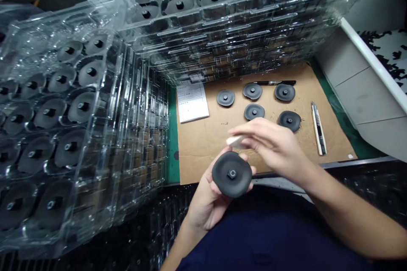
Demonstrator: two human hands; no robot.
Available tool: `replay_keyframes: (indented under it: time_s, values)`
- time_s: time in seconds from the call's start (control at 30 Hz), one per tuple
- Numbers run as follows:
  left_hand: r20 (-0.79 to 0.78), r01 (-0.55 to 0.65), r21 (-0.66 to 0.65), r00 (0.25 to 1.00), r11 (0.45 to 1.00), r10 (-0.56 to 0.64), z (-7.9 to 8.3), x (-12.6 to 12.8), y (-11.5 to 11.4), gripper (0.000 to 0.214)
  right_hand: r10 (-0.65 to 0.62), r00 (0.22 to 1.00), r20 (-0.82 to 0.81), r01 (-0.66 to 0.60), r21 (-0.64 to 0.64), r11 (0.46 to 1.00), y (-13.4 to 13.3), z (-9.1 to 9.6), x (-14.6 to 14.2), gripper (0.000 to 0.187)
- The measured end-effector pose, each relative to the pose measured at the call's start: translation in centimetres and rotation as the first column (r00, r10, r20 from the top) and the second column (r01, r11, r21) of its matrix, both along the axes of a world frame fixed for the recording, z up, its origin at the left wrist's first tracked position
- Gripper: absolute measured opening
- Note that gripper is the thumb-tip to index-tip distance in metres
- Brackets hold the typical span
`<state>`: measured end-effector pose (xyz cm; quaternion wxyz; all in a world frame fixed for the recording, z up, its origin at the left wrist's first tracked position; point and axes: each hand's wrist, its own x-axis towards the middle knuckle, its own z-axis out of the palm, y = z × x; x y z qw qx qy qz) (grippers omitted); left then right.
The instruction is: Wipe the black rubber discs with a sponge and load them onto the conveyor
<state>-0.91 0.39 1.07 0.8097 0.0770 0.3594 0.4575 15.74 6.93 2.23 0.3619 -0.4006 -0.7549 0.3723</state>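
Observation:
A dark grey, rounded dish-shaped part [240,182] with a small raised hub at its centre rests in my left hand [211,203], whose fingers curl round its edge from below. Just above it, my right hand [276,144] pinches a small off-white piece [234,140], perhaps an eraser or folded cloth; its kind is unclear. That piece sits close over the far rim of the part, and I cannot tell whether they touch. Several similar dark parts lie hub up on the cardboard sheet [200,152] beyond my hands, among them one [254,111] near my right knuckles.
Stacked clear plastic trays [222,34] holding more parts rise at the back, with another tray stack [104,114] at the left. A paper pad [192,103], a black pen [276,82] and a white utility knife [318,129] lie on the cardboard. A white panel [365,76] stands at right.

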Motion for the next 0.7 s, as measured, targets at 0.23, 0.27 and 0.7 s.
replay_keyframes:
  time_s: [0.23, 0.27, 0.7]
  values:
    - [0.161, -0.007, 0.001, 0.987, 1.000, 0.007, -0.7, -0.8, 0.1, 0.057, -0.071, 0.960, 0.271, 0.167, -0.349, 0.922, -3.0, -7.9, 2.1, 0.022]
    - [0.160, -0.017, -0.007, 0.987, 1.000, 0.018, -0.8, -0.8, 0.1, 0.058, -0.074, 0.957, 0.281, 0.172, -0.344, 0.923, -3.8, -8.4, 1.9, 0.028]
    - [-0.022, -0.117, 0.062, 0.993, 0.991, 0.118, -1.2, 0.0, 0.0, 0.062, -0.321, 0.937, 0.140, 0.345, -0.221, 0.912, -3.6, -1.6, 0.2, 0.023]
